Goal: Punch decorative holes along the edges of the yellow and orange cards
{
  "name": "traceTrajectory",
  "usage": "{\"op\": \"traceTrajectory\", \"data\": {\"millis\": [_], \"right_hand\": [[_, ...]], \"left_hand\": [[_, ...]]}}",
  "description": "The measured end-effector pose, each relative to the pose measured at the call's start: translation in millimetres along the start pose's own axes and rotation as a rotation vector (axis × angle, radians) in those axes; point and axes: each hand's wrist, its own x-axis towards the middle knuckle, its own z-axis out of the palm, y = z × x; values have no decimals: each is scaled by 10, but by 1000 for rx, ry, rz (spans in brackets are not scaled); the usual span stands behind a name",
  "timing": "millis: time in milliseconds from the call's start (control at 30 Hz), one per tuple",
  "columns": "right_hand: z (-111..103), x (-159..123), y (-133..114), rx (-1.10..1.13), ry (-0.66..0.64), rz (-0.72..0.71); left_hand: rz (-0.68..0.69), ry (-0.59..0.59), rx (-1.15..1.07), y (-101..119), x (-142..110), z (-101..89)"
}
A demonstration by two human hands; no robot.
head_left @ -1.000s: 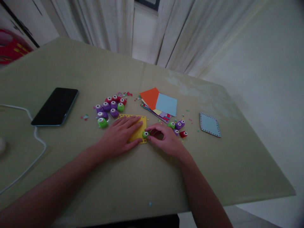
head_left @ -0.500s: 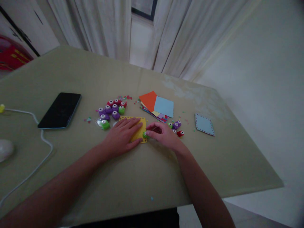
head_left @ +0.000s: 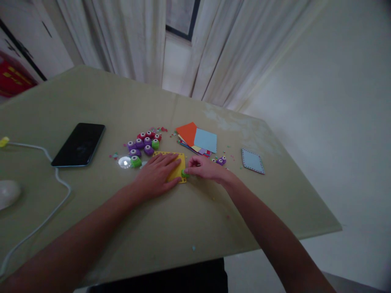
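Observation:
My left hand (head_left: 156,173) lies flat with its fingers spread over a yellow sheet of paper (head_left: 175,173). Holes run along the sheet's edges. At the sheet's right edge, my right hand (head_left: 203,167) pinches a small green craft punch (head_left: 183,173), partly hidden by the fingers. Up and left of my left hand stands a cluster of similar punches in purple (head_left: 148,149), red (head_left: 142,136) and green (head_left: 136,162). A few purple punches (head_left: 221,160) sit just beyond my right hand, partly covered by it.
Behind my hands lies a fanned stack of coloured paper with an orange sheet (head_left: 187,133) and a blue sheet (head_left: 206,140). A blue card with punched edges (head_left: 253,161) is at the right. Leftward are a black tablet (head_left: 80,144), a white cable (head_left: 62,183) and a white mouse (head_left: 9,193).
The view has shifted slightly. My right hand's fingers have closed in more on the green punch at the sheet's right edge. My left hand stays flat on the yellow paper.

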Motion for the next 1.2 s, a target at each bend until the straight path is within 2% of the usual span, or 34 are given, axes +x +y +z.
{"op": "traceTrajectory", "data": {"millis": [400, 867, 1067, 1133, 1200], "right_hand": [[-57, 52, -284, -312, -100, 95], [-30, 80, -171, -270, -124, 108], [13, -64, -65, 1, -22, 45], [11, -136, -36, 5, 15, 11], [-13, -212, -24, -103, 83, -28]], "left_hand": [[-26, -4, -30, -2, 14, -2], [-9, 3, -47, -5, 17, 5], [2, 21, -45, -10, 12, 6], [1, 21, -38, -12, 11, 6], [0, 24, -38, -13, 10, 6]]}}
